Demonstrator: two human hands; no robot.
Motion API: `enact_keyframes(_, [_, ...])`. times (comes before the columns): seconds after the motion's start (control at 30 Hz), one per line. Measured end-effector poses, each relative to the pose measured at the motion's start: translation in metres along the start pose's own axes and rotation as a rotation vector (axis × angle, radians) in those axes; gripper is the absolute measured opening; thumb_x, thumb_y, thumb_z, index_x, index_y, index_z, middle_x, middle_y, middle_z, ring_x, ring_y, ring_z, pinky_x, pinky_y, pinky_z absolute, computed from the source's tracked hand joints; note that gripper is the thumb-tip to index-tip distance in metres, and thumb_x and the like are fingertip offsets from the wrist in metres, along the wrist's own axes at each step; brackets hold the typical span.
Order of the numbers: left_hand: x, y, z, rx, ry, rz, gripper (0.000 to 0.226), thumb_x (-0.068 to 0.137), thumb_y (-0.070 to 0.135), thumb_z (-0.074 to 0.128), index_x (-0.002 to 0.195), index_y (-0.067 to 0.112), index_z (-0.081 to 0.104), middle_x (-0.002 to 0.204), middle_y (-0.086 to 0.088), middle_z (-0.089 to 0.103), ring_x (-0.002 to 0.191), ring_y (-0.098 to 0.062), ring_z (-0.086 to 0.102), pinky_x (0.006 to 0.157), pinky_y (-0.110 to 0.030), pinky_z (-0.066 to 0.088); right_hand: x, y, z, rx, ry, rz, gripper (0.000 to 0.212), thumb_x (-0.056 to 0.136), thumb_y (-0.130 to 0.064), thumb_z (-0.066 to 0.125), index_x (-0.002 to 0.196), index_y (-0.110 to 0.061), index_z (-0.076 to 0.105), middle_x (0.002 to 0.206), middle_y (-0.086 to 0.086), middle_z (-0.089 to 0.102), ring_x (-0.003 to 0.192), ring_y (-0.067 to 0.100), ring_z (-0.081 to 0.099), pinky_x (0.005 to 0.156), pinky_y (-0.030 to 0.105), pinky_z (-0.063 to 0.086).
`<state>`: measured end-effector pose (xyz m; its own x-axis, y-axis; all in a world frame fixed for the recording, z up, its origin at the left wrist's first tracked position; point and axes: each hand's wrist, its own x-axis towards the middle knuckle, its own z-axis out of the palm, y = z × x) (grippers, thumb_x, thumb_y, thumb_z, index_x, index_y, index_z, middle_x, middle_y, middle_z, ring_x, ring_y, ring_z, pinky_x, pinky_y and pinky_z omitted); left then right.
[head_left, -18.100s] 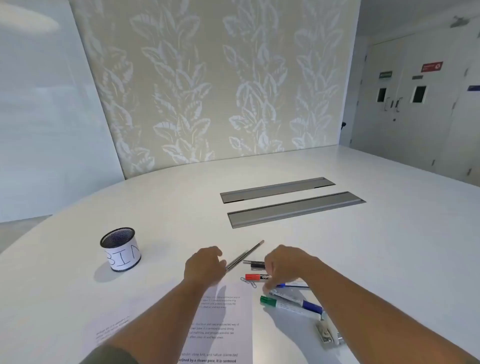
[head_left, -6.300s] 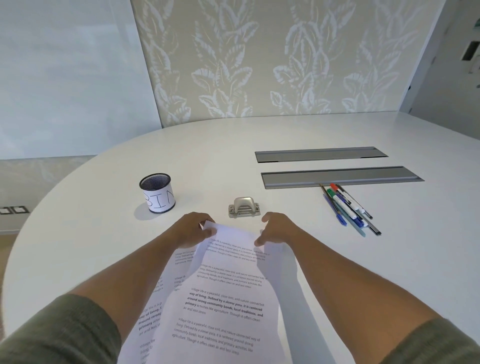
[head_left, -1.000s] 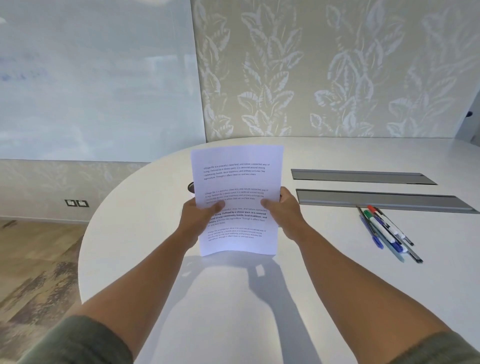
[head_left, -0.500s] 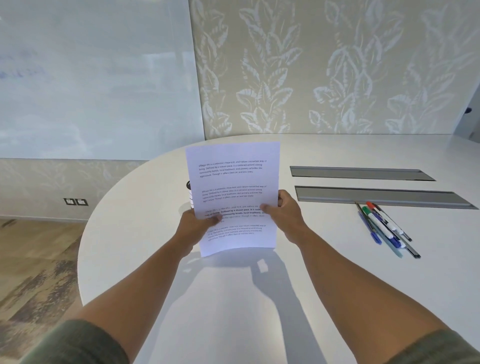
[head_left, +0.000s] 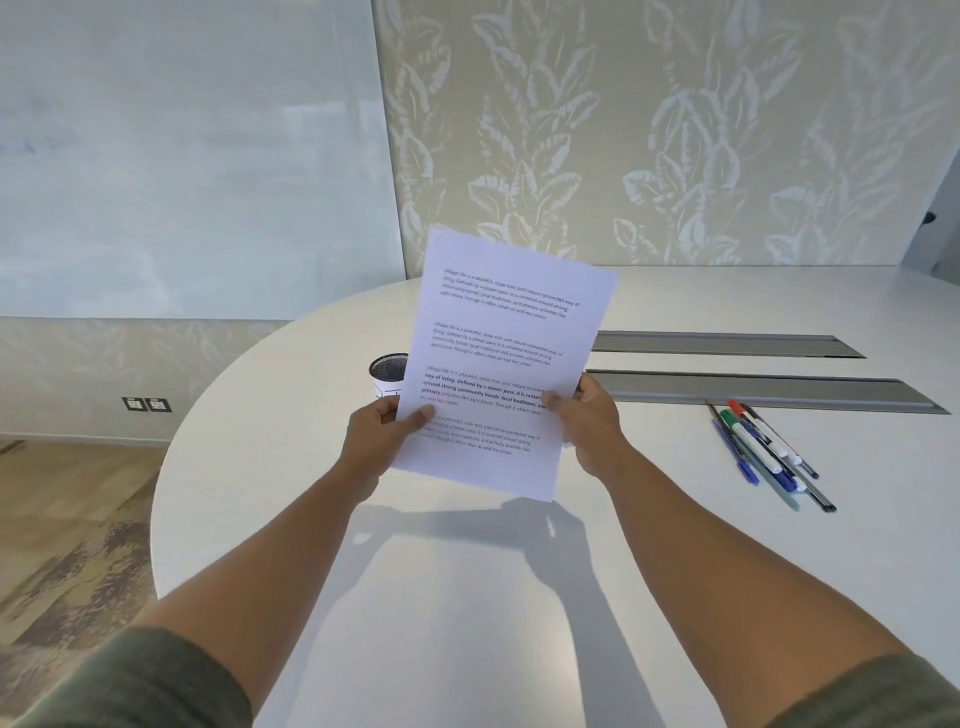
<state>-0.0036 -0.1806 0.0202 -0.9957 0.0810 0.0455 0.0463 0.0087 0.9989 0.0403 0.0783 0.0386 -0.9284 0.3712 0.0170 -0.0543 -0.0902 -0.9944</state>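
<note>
Both hands are up holding a stack of printed sheets (head_left: 498, 364) off the white table (head_left: 260, 467), and the pages are tilted a bit clockwise, so the top right corner sits lower than the top left. The left hand (head_left: 384, 436) pinches the lower left edge, thumb (head_left: 418, 415) on the printed side and the other fingers curled behind. The right hand (head_left: 587, 421) does the same on the right edge, thumb across the text. Using the black mesh cup (head_left: 387, 374) as the reference: the sheets hang in the air in front of it and just to its right, hiding its right side, and their shadow falls on the table nearer to the person than the cup. Two grey cable hatches (head_left: 727, 345) run off to the cup's right. A bunch of pens and markers (head_left: 763, 452) lies well to the cup's right, beside the nearer hatch. Two wall sockets (head_left: 146, 404) sit low on the wall, left of the cup.
</note>
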Motion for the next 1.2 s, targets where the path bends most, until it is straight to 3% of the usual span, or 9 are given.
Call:
enact_keyframes(0.07, [0.0,0.0,0.001,-0.065,0.01,-0.02,0.027,0.077,0.026,0.085,0.1,0.016,0.074,0.09,0.006,0.078,0.074,-0.01,0.068,0.068,-0.022,0.051,0.001,-0.002,-0.003,0.088,0.015,0.024,0.025,0.089,0.0,0.062,0.11,-0.013,0.06,0.109,0.005,0.068,0.093,0.024,0.063,0.068,0.032,0.047])
enact_keyframes(0.2, [0.0,0.0,0.01,-0.209,0.012,-0.082,0.024,0.078,0.022,0.084,0.097,0.019,0.071,0.091,0.003,0.065,0.077,-0.015,0.054,0.071,-0.024,0.047,0.001,-0.002,-0.005,0.281,0.005,0.118,0.035,0.09,0.003,0.06,0.122,-0.01,0.057,0.119,0.007,0.067,0.099,0.028,0.063,0.08,0.041,0.049])
enact_keyframes(0.33, [-0.004,0.007,0.027,-0.277,-0.026,-0.092,0.036,0.077,0.019,0.084,0.109,0.021,0.069,0.102,0.009,0.073,0.085,-0.008,0.065,0.07,-0.022,0.052,0.001,0.0,-0.002,0.407,0.007,0.176,0.043,0.09,0.006,0.058,0.131,-0.008,0.054,0.127,0.008,0.066,0.107,0.029,0.062,0.088,0.05,0.051])
enact_keyframes(0.43, [-0.005,0.011,0.04,-0.309,-0.079,-0.053,0.048,0.078,0.017,0.083,0.122,0.021,0.064,0.11,0.009,0.076,0.093,-0.007,0.073,0.068,-0.023,0.058,0.001,0.002,0.003,0.483,-0.001,0.197,0.042,0.09,0.008,0.057,0.128,-0.01,0.054,0.124,0.009,0.066,0.103,0.028,0.063,0.076,0.043,0.053])
enact_keyframes(0.57, [-0.004,0.013,0.047,-0.333,-0.07,-0.029,0.048,0.08,0.016,0.081,0.125,0.018,0.064,0.115,0.003,0.076,0.102,-0.015,0.073,0.071,-0.03,0.06,-0.002,0.004,0.002,0.424,-0.117,0.202,0.034,0.09,0.008,0.058,0.114,-0.016,0.06,0.107,0.005,0.071,0.081,0.02,0.07,0.066,0.038,0.056])
enact_keyframes(0.67, [-0.002,0.016,0.041,-0.322,-0.029,0.004,0.04,0.081,0.013,0.081,0.117,0.017,0.067,0.109,0.002,0.077,0.094,-0.015,0.075,0.064,-0.027,0.06,-0.001,0.004,-0.008,0.389,-0.145,0.202,0.033,0.087,0.008,0.063,0.112,-0.013,0.061,0.104,0.008,0.07,0.085,0.026,0.065,0.07,0.039,0.057])
enact_keyframes(0.77, [0.002,0.019,0.03,-0.262,0.005,0.029,0.031,0.082,0.012,0.081,0.11,0.016,0.07,0.109,-0.001,0.077,0.095,-0.019,0.074,0.073,-0.033,0.06,0.0,0.003,-0.019,0.418,-0.076,0.191,0.029,0.085,0.009,0.064,0.1,-0.015,0.057,0.1,0.007,0.069,0.082,0.022,0.065,0.075,0.036,0.055])
enact_keyframes(0.93, [0.006,0.021,0.01,-0.149,0.018,0.061,0.029,0.084,0.011,0.079,0.112,0.011,0.071,0.108,-0.004,0.077,0.094,-0.022,0.074,0.082,-0.039,0.057,0.0,0.004,-0.036,0.438,0.022,0.141,0.035,0.086,0.003,0.067,0.116,-0.015,0.059,0.104,0.003,0.069,0.085,0.02,0.066,0.08,0.034,0.053])
enact_keyframes(1.2, [0.006,0.021,-0.008,0.027,-0.001,0.132,0.016,0.087,0.013,0.076,0.1,0.022,0.072,0.097,0.008,0.078,0.086,-0.01,0.075,0.074,-0.03,0.057,-0.004,0.014,-0.059,0.23,0.126,0.127,0.023,0.077,-0.01,0.081,0.091,-0.018,0.064,0.094,-0.001,0.071,0.085,0.017,0.066,0.075,0.031,0.054])
